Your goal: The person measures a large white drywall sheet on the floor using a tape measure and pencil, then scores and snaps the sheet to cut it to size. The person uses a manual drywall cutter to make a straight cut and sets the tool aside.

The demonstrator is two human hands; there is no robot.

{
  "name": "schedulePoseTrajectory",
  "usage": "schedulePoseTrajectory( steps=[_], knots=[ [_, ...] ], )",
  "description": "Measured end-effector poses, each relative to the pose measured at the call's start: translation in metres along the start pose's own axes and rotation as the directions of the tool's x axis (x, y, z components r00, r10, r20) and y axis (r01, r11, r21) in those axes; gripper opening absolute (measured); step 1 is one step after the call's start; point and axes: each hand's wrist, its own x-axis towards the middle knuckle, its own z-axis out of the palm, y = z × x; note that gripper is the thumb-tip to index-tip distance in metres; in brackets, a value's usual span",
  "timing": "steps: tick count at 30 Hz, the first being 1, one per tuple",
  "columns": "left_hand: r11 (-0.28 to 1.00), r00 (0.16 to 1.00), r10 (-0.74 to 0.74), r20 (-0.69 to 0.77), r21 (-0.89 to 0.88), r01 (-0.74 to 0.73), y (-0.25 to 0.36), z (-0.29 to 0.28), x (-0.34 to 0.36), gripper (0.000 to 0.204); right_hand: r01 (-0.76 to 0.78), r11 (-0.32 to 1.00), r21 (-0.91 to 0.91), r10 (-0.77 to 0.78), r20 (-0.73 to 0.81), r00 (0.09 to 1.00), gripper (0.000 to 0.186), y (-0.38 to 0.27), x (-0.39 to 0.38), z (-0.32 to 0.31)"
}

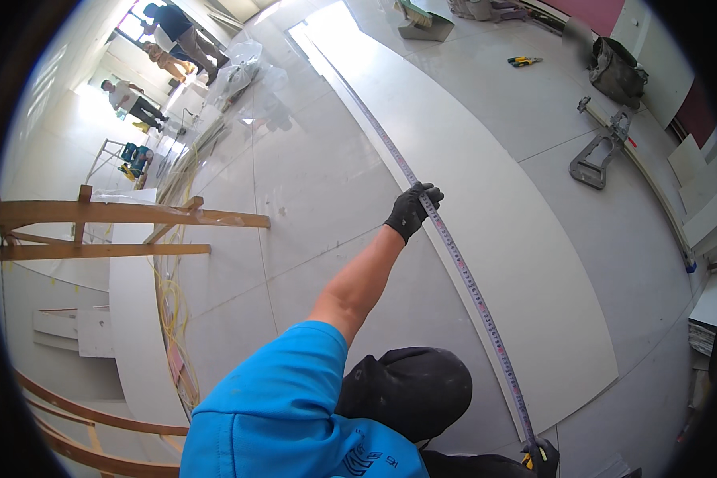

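Stretching past the left hand [410, 213] pinching its probably light, springy blade [440, 225], a measuring tape [471, 284] is running along a white panel [534, 263]; the right hand [544, 458] is gripping the yellow case [527, 460], likely the surest hold.

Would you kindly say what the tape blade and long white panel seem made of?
Tape blade: probably metal with a coated, printed finish, judging by the narrow marked strip; plastic is possible.
Long white panel: perhaps laminated board, smooth and satiny, with glare at its far end; core unclear.
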Motion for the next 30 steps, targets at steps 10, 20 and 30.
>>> schedulePoseTrajectory(
  steps=[10, 20, 30],
  knots=[
    [0.997, 0.997, -0.074, -0.023, 0.032, 0.074, -0.010, -0.019, -0.021, 0.033, 0.098, 0.995, 0.023, -0.099, 0.059, 0.993, 0.029, 0.020, -0.004, 0.004],
    [0.884, 0.901, -0.433, -0.020, 0.186, 0.429, -0.073, -0.017, -0.036, 0.034, -0.197, 0.971, 0.132, 0.207, -0.072, 0.976, 0.013, 0.077, -0.051, 0.064],
    [0.107, -0.030, -0.942, 0.335, 0.215, -0.971, -0.161, 0.186, -0.149, 0.033, -0.528, 0.845, -0.079, 0.452, -0.423, 0.786, 0.043, 0.082, -0.003, 0.091]
  ],
)
